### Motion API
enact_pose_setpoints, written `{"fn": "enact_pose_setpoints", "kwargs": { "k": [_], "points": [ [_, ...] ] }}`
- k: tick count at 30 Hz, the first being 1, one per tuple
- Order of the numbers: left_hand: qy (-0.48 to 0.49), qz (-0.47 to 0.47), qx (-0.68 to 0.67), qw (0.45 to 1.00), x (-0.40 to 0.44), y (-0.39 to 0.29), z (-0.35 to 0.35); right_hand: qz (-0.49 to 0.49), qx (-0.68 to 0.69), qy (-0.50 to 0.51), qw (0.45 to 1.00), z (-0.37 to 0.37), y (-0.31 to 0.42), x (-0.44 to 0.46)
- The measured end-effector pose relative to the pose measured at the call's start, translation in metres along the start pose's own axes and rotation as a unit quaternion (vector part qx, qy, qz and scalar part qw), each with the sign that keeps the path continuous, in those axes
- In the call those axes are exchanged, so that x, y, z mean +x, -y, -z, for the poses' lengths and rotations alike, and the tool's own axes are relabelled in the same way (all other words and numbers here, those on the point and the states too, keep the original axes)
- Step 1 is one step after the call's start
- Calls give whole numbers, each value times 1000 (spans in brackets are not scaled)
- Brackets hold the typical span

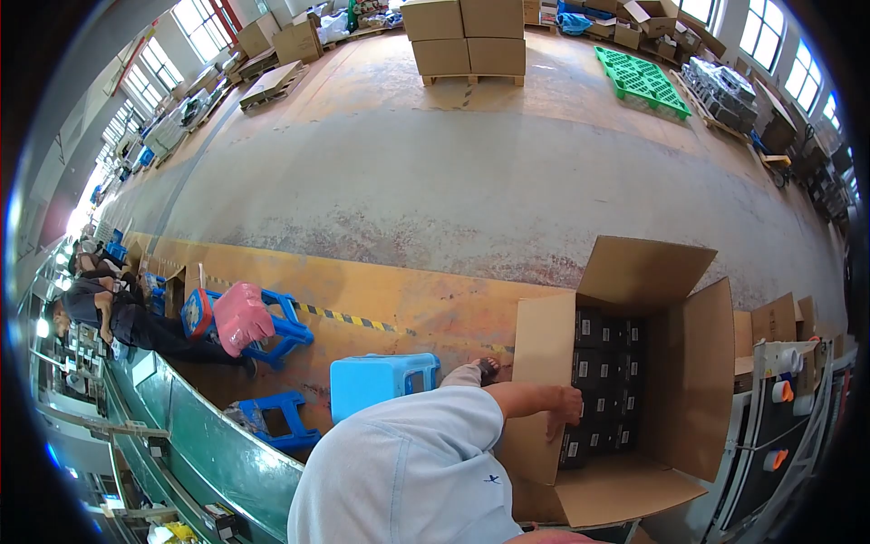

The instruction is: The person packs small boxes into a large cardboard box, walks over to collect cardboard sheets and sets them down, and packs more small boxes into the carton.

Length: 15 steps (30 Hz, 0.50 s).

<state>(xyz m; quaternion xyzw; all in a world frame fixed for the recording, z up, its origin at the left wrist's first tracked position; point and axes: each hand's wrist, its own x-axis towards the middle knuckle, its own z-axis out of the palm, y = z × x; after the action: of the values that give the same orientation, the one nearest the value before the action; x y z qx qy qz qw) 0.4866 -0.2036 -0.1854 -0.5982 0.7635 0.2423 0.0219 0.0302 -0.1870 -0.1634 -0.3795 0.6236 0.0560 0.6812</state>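
Observation:
My left hand reaches from the light blue shirt sleeve to the left flap of a large open cardboard box. Its fingers curl over the inner edge of that flap. Inside the box stand small black boxes with white labels, packed in rows. The box's other flaps are folded outward. A strip of skin at the bottom edge seems to be my right arm; the right hand itself lies outside the picture.
Blue stools stand left of the box, one bearing a pink bundle. A person is beside the green bench. Stacked cartons and a green pallet are farther off. Equipment with orange knobs stands right.

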Motion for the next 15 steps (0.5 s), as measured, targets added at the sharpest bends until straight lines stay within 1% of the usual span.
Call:
{"fn": "enact_pose_setpoints", "kwargs": {
  "k": [6, 12, 15],
  "points": [
    [-8, 6, -2, 1000, 2, 0, -3, 10, -11, 8, 1000, 5, -3, 6],
    [-10, -7, 2, 1000, 1, 1, 0, 21, -21, 17, 999, 9, -4, 10],
    [3, -8, -1, 1000, 2, 2, -2, 27, -27, 21, 999, 10, -3, 12]
  ]
}}
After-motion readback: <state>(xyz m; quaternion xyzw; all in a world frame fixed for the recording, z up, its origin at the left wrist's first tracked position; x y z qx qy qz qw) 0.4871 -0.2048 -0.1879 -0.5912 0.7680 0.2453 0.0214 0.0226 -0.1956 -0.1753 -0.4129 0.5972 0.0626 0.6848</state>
